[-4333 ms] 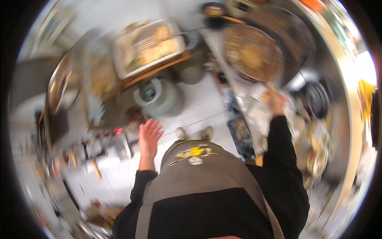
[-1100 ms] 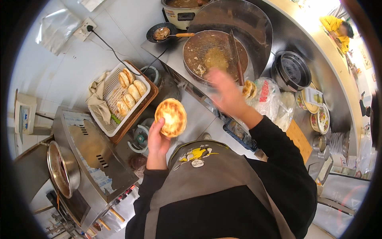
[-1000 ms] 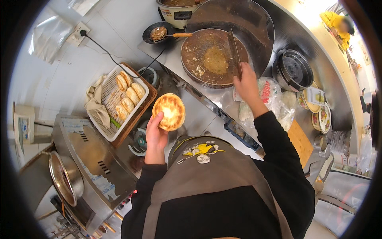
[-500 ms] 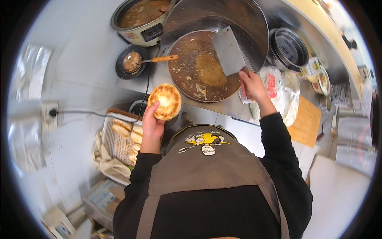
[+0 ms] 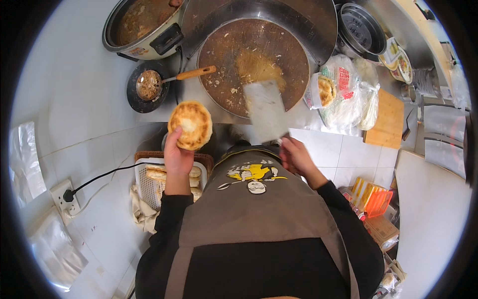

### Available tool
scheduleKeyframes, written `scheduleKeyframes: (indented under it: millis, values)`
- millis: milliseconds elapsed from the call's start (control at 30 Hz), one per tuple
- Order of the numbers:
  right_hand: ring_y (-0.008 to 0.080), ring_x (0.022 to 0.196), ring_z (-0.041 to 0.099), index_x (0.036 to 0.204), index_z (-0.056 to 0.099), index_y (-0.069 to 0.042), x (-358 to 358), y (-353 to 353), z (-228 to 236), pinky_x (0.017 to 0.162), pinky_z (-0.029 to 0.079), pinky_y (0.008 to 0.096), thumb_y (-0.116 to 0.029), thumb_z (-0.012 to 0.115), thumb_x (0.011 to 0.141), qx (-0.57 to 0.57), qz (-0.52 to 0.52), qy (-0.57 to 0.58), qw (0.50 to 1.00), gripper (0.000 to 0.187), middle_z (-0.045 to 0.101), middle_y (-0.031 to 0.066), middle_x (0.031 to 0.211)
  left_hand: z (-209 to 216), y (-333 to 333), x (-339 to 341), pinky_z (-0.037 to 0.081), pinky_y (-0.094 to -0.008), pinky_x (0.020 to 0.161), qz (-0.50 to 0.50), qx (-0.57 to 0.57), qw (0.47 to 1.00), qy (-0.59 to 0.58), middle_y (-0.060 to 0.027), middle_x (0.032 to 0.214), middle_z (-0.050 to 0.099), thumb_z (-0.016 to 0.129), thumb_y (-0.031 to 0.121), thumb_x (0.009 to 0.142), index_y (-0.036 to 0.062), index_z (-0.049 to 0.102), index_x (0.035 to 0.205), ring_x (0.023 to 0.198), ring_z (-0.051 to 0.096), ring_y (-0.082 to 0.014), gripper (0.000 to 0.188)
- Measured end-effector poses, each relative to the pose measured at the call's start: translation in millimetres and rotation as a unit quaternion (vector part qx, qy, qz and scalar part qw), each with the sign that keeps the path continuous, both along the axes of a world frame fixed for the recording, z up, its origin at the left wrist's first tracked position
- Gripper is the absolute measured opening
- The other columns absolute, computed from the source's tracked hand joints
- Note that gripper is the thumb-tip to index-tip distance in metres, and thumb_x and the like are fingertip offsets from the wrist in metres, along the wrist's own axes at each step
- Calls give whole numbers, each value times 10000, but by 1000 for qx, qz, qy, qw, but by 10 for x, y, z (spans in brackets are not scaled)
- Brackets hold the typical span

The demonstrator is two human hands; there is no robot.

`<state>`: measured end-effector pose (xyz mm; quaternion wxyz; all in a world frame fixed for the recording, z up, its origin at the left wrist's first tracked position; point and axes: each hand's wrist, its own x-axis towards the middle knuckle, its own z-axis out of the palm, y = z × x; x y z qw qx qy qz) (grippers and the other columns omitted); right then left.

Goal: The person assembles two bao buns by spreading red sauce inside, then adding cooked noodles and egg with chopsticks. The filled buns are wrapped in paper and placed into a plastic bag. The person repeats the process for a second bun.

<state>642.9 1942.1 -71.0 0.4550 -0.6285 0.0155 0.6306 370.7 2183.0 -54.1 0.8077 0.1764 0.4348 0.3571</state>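
A round browned flatbread [image 5: 190,124] is held up by my left hand [image 5: 178,155], thumb on its face and fingers beneath. My right hand [image 5: 298,158] is closed round the handle of a broad cleaver [image 5: 265,110]. Its wide blade, blurred a little, overlaps the near edge of the round chopping board [image 5: 234,60] in the view. Brown chopped bits lie scattered over that board, and a curved metal guard [image 5: 318,25] stands round its far side. Below my left hand, more flatbreads sit in a white plastic basket [image 5: 149,192].
At the upper left is a cooker [image 5: 167,39] of brown stew; beside it a strainer ladle [image 5: 189,73] rests over a black bowl [image 5: 130,97]. To the right are a filled flatbread [image 5: 326,92] in a paper sleeve, plastic bags [image 5: 343,107], stacked basins [image 5: 366,30] and a wooden board [image 5: 386,117].
My right hand has brought the cleaver off the board's middle, nearer to my body. The flatbread in my left hand has shifted slightly left. The head view has moved, uncovering the filled flatbread.
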Motion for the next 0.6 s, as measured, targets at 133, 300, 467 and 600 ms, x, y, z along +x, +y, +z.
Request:
scheduleKeyframes:
  millis: [133,300,467,600]
  values:
    - [226,570,640,949,556,-71,-256,641,-154,480,475,360,-404,601,1015,87,108,-49,989,342,611,93,699,177,30,-58,467,-442,1087,-2,17,999,45,-99,1425,588,596,265,993,66,466,1467,1301,577,-269,530]
    - [263,545,633,979,546,-10,-74,783,27,527,508,408,-339,636,1000,136,279,-559,769,341,614,156,682,211,7,69,484,-438,1067,4,36,999,37,-109,1418,589,589,265,995,43,464,1458,1290,586,-269,528]
    - [323,527,636,905,572,-7,516,422,241,526,513,428,-309,645,987,108,154,-403,896,322,637,181,669,-149,11,713,546,-385,969,-43,73,992,92,-131,1275,651,664,181,946,9,505,1381,1157,657,-234,495]
    - [111,451,536,927,565,-38,865,238,185,418,422,275,-298,588,1033,90,24,-221,971,282,568,21,642,-368,-62,1618,605,-349,791,-200,66,960,186,-119,1178,667,764,145,873,1,526,1304,999,704,-206,513]
